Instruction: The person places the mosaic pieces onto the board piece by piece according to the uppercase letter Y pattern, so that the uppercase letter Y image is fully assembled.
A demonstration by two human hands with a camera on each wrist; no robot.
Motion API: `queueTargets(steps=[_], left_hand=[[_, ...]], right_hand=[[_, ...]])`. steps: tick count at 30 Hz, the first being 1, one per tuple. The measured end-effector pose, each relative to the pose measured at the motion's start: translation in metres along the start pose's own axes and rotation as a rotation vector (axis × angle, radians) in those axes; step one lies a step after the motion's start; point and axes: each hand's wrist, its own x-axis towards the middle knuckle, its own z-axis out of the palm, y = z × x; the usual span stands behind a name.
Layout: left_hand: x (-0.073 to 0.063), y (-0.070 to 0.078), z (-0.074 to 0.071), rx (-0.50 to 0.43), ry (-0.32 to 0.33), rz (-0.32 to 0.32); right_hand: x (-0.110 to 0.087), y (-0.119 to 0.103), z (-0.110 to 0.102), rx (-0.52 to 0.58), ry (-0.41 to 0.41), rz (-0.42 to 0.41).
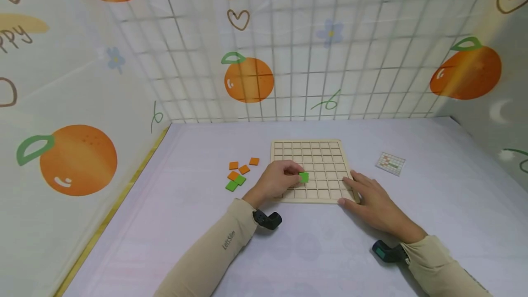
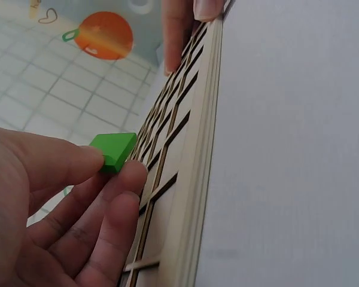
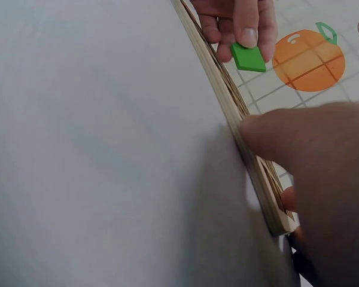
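Observation:
My left hand (image 1: 277,178) pinches a green square tile (image 1: 304,177) between thumb and fingers, over the wooden grid board (image 1: 326,198). In the left wrist view the green tile (image 2: 113,149) is tilted, its flat face showing, close over the board's grooved squares. The right hand (image 1: 377,203) rests at the board's near right corner with its fingers spread. Its thumb (image 3: 266,137) touches the board's front edge in the right wrist view, while fingertips (image 1: 349,182) lie on the board's right side. Part of the board is hidden under the left hand.
Left of the board lie several loose tiles: orange ones such as an orange tile (image 1: 254,161), and green ones such as a green tile (image 1: 232,186). A small card with a coloured grid pattern (image 1: 391,163) lies to the right. A fruit-print curtain (image 1: 288,58) closes off the table's back.

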Motion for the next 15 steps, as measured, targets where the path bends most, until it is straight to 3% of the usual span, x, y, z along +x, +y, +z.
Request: queueTargets(steps=[15], left_hand=[[0.0068, 0.0052, 0.0096, 0.062, 0.017, -0.034]], right_hand=[[0.0004, -0.0013, -0.0007, -0.012, -0.001, -0.003]])
